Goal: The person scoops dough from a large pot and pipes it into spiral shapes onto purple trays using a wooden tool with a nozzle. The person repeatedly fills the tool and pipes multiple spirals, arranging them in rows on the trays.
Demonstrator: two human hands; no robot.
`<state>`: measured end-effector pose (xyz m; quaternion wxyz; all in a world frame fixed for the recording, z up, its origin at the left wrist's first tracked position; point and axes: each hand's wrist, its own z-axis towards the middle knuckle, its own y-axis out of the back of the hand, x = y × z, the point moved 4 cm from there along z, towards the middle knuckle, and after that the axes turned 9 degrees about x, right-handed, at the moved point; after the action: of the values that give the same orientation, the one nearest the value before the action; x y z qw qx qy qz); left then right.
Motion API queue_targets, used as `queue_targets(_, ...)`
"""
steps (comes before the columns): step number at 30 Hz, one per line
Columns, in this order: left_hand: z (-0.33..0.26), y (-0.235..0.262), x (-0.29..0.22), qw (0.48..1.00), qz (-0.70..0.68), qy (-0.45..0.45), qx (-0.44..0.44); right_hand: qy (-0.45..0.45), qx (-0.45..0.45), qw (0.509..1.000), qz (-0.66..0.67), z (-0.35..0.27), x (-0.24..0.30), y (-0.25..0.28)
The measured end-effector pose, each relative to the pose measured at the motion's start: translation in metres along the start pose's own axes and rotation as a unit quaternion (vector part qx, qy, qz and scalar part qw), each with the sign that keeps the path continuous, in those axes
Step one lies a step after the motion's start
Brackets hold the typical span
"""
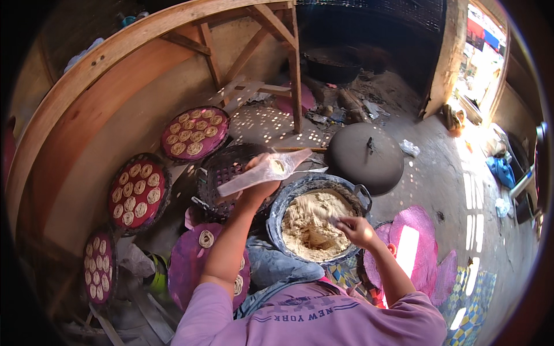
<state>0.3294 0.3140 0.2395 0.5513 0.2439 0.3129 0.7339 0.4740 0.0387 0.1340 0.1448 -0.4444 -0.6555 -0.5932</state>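
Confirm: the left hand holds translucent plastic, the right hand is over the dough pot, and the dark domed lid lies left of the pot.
Not quite: in the head view, the dark domed lid lies right of the dough pot, not left. The left hand holds translucent plastic; the right hand is over the pot.

Your shirt (pixel 352 328) is pinkish purple with dark purple print, and your trousers (pixel 283 271) are faded blue. The dough (pixel 311 228) is creamy yellow, inside a grey and black pot (pixel 276 230). Your plastic sheet (pixel 239 182) is cloudy white. On your left, dark-edged round trays (pixel 153 211) are deep pink, dotted with cream swirls (pixel 140 187). The big lid (pixel 355 164) is dark grey. On your right, a mat (pixel 482 288) has blue, yellow and green shapes, and a bag (pixel 501 171) is bright blue.
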Motion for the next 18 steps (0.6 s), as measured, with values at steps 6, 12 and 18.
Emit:
queue_targets(6,-0.032,0.087,0.052,0.721,-0.621,0.306,0.021,0.078,0.032,0.988,-0.129,0.030,0.022,-0.041)
queue_targets(12,-0.088,0.110,0.021,0.350,-0.912,0.157,-0.144,0.078,0.518,0.536,0.662,0.012,0.152,-0.108)
queue_targets(18,-0.224,0.171,0.033,0.904,-0.201,0.375,-0.042,0.053,0.381,0.703,0.598,0.009,0.203,-0.089)
